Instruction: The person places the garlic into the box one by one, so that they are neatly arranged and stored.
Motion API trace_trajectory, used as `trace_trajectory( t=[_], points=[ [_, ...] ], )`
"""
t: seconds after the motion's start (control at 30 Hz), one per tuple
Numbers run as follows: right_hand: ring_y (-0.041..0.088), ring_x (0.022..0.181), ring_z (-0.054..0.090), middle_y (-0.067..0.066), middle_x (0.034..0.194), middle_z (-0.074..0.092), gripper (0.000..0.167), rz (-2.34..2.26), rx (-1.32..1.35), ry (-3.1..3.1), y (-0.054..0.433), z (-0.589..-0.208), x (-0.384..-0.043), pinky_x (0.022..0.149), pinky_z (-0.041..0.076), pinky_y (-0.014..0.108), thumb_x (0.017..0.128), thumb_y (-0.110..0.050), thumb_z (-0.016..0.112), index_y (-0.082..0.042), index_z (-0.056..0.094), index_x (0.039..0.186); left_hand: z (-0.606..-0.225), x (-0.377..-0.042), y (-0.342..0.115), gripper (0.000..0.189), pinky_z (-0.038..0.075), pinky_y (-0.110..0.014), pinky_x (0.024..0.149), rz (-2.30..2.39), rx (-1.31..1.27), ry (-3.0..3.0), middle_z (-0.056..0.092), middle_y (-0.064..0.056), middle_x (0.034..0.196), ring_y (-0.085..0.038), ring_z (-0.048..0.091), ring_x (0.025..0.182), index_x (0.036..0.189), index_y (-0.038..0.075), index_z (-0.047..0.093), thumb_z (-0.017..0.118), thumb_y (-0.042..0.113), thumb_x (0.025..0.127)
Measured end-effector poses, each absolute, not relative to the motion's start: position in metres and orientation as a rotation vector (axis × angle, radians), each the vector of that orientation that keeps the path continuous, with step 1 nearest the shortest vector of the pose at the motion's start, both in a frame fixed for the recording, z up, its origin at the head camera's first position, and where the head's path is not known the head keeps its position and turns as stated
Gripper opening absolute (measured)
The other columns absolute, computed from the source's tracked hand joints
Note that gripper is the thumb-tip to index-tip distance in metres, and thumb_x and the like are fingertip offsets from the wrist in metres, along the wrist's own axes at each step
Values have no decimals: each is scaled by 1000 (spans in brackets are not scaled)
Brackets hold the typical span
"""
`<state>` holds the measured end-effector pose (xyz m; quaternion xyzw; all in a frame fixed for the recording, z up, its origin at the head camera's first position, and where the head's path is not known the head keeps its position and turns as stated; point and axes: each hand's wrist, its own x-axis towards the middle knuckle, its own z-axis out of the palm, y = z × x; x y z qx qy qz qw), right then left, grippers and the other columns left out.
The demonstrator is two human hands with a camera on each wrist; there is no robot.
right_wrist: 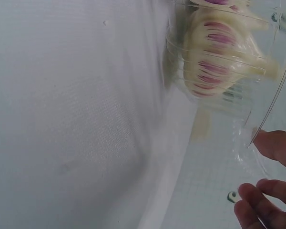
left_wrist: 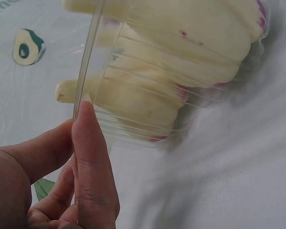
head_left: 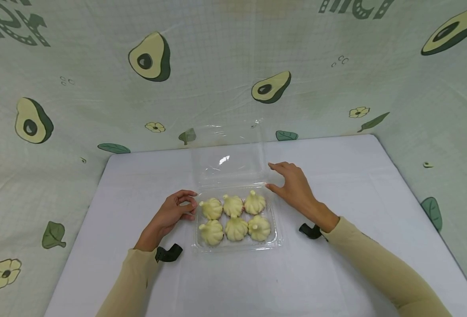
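Observation:
A clear plastic clamshell container [head_left: 237, 247] sits on the white table with its lid [head_left: 229, 165] raised away from me. Several pale garlic bulbs [head_left: 236, 228] lie inside in two rows, stems showing; purple streaks mark a garlic bulb [right_wrist: 214, 57] in the right wrist view. My left hand [head_left: 175, 210] pinches the rim at the container's left side between thumb and fingers [left_wrist: 93, 167]. At the right back corner, near the hinge, my right hand [head_left: 294, 187] touches the edge with its thumb [right_wrist: 276, 145]. Its other fingers are spread apart from the thumb, beside the lid.
The white table [head_left: 316, 281] extends around the container. Behind it hangs a pale cloth [head_left: 209, 57] printed with avocados, leaves and flowers. A black wrist mount [head_left: 169, 253] shows at the left sleeve and another black mount [head_left: 310, 231] at the right.

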<state>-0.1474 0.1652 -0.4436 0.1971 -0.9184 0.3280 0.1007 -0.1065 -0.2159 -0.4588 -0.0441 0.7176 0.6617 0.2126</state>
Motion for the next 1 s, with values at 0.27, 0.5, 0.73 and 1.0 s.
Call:
trace_trajectory(
  t=[0.27, 0.5, 0.73, 1.0],
  points=[
    [40, 115, 65, 18, 124, 72, 61, 982, 582, -2675, 164, -445, -145, 99, 52, 56, 83, -12, 93, 3, 68, 136, -459, -106, -216, 43, 63, -24, 69, 1836, -131, 1994, 62, 3, 99, -11, 65, 82, 144, -12, 46, 62, -1, 105],
    [39, 111, 66, 17, 117, 75, 59, 959, 597, -2650, 165, -443, -142, 100, 52, 56, 82, -10, 93, 2, 69, 135, -458, -106, -216, 43, 63, -25, 70, 1845, -129, 1989, 62, 1, 101, -11, 65, 81, 144, -12, 46, 62, 0, 106],
    [39, 106, 68, 15, 112, 77, 58, 939, 620, -2614, 166, -445, -140, 101, 52, 56, 80, -9, 94, 2, 71, 132, -459, -107, -216, 44, 63, -24, 69, 1844, -138, 1992, 62, -1, 102, -11, 65, 81, 144, -11, 47, 64, 1, 105],
    [37, 106, 68, 14, 112, 77, 57, 937, 624, -2622, 167, -446, -138, 101, 52, 55, 79, -8, 94, 1, 70, 131, -460, -107, -216, 42, 63, -25, 69, 1843, -143, 1992, 62, 1, 101, -12, 65, 80, 145, -11, 47, 61, -3, 105]
  ],
)
